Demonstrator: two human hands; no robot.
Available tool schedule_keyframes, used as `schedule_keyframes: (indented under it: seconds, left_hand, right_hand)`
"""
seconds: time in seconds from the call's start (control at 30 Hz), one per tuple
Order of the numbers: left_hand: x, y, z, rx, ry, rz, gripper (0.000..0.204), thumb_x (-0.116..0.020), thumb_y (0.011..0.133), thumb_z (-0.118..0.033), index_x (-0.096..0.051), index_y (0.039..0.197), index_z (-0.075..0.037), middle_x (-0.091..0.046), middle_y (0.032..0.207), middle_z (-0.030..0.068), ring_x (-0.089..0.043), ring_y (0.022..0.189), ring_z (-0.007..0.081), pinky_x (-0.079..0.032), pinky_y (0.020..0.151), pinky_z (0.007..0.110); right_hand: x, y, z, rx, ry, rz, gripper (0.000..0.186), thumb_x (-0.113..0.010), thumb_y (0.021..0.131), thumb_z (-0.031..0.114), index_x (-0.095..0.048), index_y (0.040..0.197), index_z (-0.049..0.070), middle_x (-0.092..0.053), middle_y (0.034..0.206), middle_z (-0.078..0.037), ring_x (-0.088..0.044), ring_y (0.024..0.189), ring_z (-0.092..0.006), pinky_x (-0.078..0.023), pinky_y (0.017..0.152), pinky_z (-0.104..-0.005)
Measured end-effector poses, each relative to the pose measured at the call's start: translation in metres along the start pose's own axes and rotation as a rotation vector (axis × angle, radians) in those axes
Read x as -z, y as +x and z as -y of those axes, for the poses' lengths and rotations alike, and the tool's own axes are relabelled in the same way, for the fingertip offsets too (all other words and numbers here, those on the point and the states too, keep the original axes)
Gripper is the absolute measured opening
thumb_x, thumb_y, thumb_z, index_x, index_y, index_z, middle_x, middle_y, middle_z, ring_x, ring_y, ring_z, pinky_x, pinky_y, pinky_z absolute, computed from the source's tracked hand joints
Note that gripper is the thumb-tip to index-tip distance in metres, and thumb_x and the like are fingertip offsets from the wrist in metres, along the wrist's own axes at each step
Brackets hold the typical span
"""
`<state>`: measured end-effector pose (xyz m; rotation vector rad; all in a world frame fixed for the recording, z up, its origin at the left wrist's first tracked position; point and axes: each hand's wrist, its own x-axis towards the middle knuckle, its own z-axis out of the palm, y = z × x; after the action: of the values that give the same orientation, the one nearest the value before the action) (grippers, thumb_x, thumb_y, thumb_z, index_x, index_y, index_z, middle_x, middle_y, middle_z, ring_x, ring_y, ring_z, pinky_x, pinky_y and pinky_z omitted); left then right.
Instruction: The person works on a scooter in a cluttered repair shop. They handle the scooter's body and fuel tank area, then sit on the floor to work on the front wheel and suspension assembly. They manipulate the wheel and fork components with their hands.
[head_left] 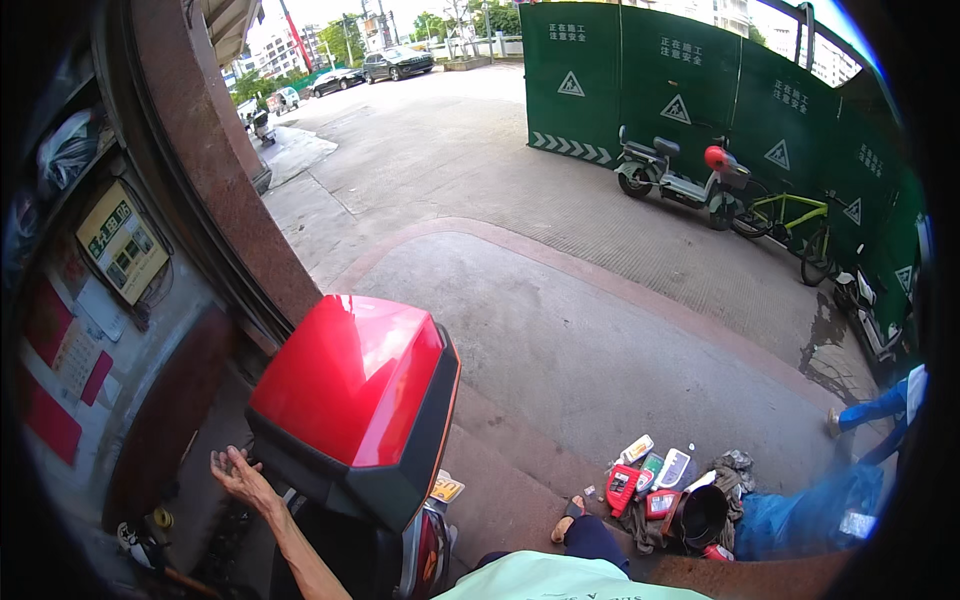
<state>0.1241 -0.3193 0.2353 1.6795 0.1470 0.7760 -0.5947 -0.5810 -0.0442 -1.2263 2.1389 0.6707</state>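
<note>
My left hand (243,480) hangs in the air beside the lower left corner of a red and black top box (350,375), palm turned up and fingers loosely spread. Nothing lies in it. The box is closed and sits on the back of a scooter. Below it show part of the black seat (350,540), the red tail light (432,550) and a yellow number plate (447,487). Most of the scooter is hidden under the box and past the lower edge. My right hand is out of view.
At lower right lie several oil bottles (622,490), a black bucket (701,515) and a blue plastic bag (800,520). A person in blue trousers (872,410) stands at the right edge. An electric scooter (680,180) and green bicycle (790,220) stand by a green fence (575,80).
</note>
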Motion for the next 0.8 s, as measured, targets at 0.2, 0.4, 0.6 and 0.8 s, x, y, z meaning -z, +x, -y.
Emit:
schedule_keyframes:
  seconds: [0.2, 0.4, 0.6, 0.8]
  left_hand:
    - [-0.024, 0.016, -0.018, -0.322, 0.636, -0.212, 0.049, -0.051, 0.088, -0.035, -0.042, 0.123, -0.002, -0.048, 0.116, 0.0187, -0.060, 0.083, 0.0258, -0.051, 0.066, 0.034]
    - [-0.018, 0.016, -0.007, -0.323, 0.866, -0.302, 0.057, -0.048, 0.088, -0.044, -0.039, 0.125, -0.001, -0.046, 0.117, 0.0201, -0.059, 0.087, 0.0274, -0.045, 0.078, 0.040]
    - [-0.018, 0.003, -0.016, -0.239, 1.012, -0.334, 0.055, -0.049, 0.089, -0.037, -0.037, 0.127, 0.000, -0.043, 0.117, 0.0230, -0.057, 0.086, 0.0311, -0.045, 0.075, 0.039]
    - [-0.025, 0.000, -0.035, -0.005, 1.102, -0.353, 0.058, -0.049, 0.088, -0.038, -0.035, 0.127, 0.003, -0.040, 0.120, 0.0228, -0.056, 0.087, 0.0288, -0.044, 0.077, 0.037]
  right_hand:
    - [0.089, 0.055, 0.255, 0.438, -0.055, -0.013, 0.036, -0.062, 0.068, 0.023, -0.062, 0.089, -0.006, -0.062, 0.093, -0.024, -0.061, 0.090, -0.0326, -0.049, 0.077, -0.0385]
    - [0.136, 0.064, 0.551, 1.113, 0.030, -0.215, 0.027, -0.054, 0.071, 0.020, -0.066, 0.082, -0.002, -0.062, 0.081, -0.023, -0.061, 0.083, -0.0357, -0.047, 0.078, -0.0405]
    - [0.115, 0.045, 0.726, 1.281, -0.224, -0.028, 0.031, -0.053, 0.074, 0.022, -0.064, 0.090, -0.001, -0.064, 0.082, -0.021, -0.062, 0.080, -0.0336, -0.050, 0.074, -0.0395]
    - [0.122, 0.060, 0.782, 1.011, -0.449, 0.289, 0.026, -0.056, 0.078, 0.016, -0.061, 0.089, -0.006, -0.063, 0.071, -0.014, -0.065, 0.060, -0.0214, -0.054, 0.054, -0.0323]
